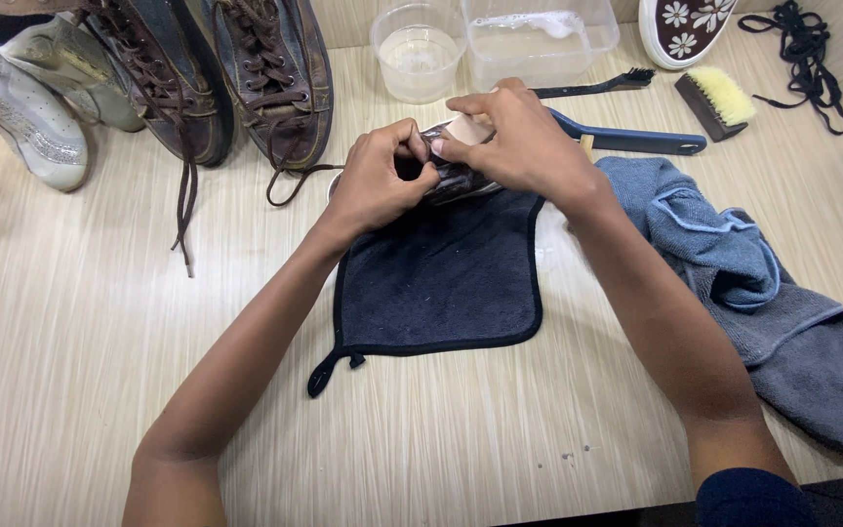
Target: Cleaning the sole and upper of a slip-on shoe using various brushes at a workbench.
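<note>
We see both hands holding a small dark shoe over a dark cloth on the tabletop. The left hand has its fingers closed around one end, and the right hand pinches the top.

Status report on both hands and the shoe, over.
Left hand and right hand both gripping dark shoe. Shoe over dark towel. Blue brush handle just behind, not obstructing.

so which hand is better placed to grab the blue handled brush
Right, probably. The right hand rests on the dark shoe, beside the blue-handled brush; the left hand grips the shoe's far side.
</note>
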